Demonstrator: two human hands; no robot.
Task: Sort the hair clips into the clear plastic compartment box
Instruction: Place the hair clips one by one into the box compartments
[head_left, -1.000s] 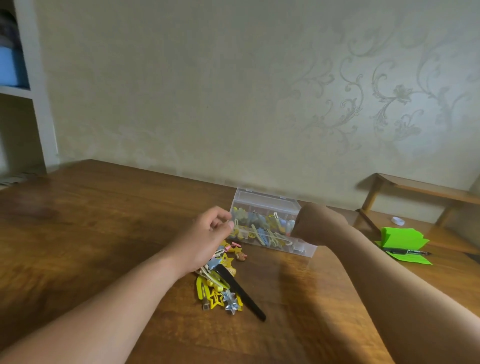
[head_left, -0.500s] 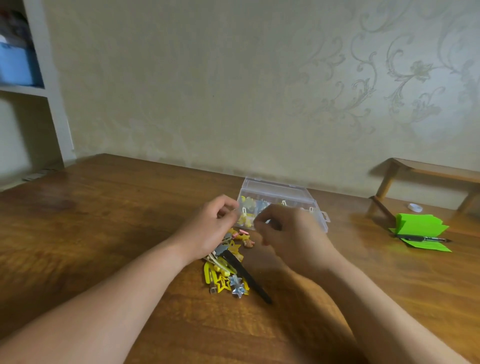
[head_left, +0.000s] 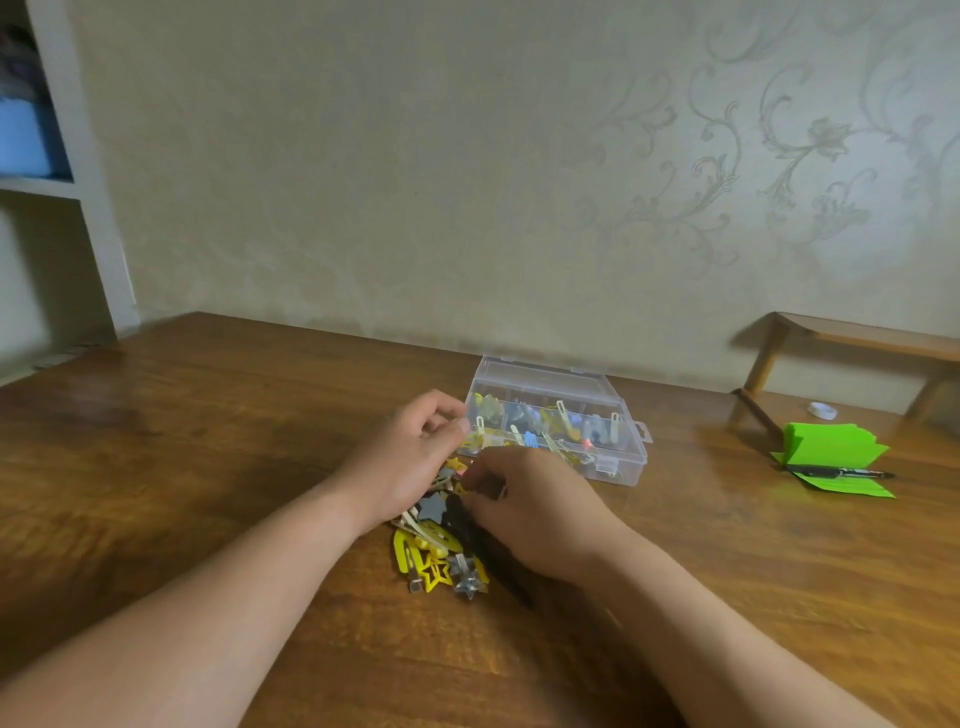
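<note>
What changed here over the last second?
The right hand left the box front and came back onto the clip pile, curled among the clips; whether its grip holds one is hidden. The left hand stayed by the box's left end, above the pile. Pile, green paper and pen unchanged.
</note>
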